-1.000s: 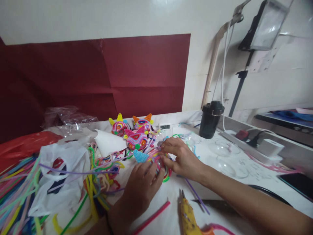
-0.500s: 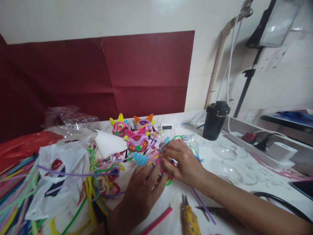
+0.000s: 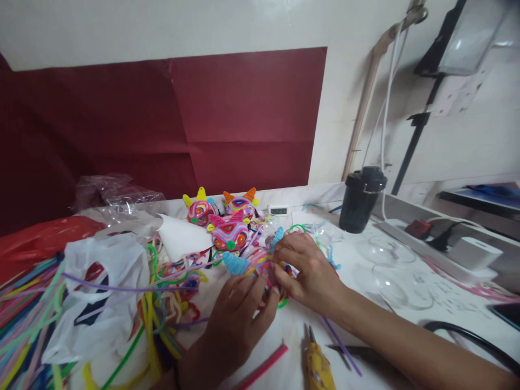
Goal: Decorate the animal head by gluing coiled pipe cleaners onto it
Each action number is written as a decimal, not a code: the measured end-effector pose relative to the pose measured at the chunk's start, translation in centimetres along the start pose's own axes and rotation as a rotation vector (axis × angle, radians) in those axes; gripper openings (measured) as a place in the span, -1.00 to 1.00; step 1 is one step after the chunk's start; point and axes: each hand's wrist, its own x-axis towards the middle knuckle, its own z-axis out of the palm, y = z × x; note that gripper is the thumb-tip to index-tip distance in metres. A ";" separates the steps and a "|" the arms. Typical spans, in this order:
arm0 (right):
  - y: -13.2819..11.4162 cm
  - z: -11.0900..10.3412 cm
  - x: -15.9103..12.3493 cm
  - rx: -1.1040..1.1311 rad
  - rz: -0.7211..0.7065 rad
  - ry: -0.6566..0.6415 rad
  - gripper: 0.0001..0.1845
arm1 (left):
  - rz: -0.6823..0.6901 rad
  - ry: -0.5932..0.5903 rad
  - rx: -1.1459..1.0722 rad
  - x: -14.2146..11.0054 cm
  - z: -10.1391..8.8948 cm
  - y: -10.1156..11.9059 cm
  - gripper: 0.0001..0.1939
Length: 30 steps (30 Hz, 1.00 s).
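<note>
Both of my hands are closed around a multicoloured animal head made of pipe cleaners, with light blue ears [image 3: 235,264]. My left hand [image 3: 239,314] grips its near left side, fingers curled over it. From the right, my right hand [image 3: 311,265] presses its fingertips onto the top, by the second blue ear. Much of the head is hidden under my fingers. Just behind it sits a similar finished-looking head with pink ears [image 3: 229,235]. Below my hands lie a pink pipe cleaner [image 3: 264,368] and a yellow-handled tool with a narrow metal tip [image 3: 319,365].
Bundled pipe cleaners [image 3: 28,319] and a white plastic bag [image 3: 97,298] cover the left side. A black cup [image 3: 363,200], clear plastic domes [image 3: 392,284] and a power strip [image 3: 450,257] stand on the right. A small digital display [image 3: 278,210] is at the back.
My hands keep almost the same hold on the blue-eared head, with only slight finger movement. The camera view has shifted a little.
</note>
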 end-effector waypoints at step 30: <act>0.2 0.0 -0.1 -0.015 -0.008 -0.004 -0.77 | -0.008 -0.030 -0.020 -0.4 0.0 0.3 -0.77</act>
